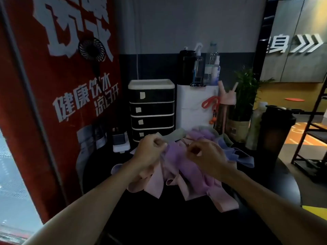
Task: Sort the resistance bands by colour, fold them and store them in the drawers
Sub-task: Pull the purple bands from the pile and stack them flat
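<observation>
A loose heap of resistance bands lies on the dark table: pink ones [155, 183] at the front, purple ones [201, 135] in the middle, blue ones [235, 154] to the right and a grey-green one [174, 135] at the back. My left hand [150, 152] and my right hand [207, 154] each pinch an end of one purple band [174, 154] raised above the heap. Behind the heap stands a black drawer unit [152, 110] with white trim; its drawers are shut.
A white box [192, 106] carrying spray bottles stands right of the drawers. A pink-lidded bottle [226, 110], a potted plant [244, 96] and a tall dark shaker [274, 131] crowd the table's right side. A red poster wall [53, 85] with a small fan [92, 49] runs along the left.
</observation>
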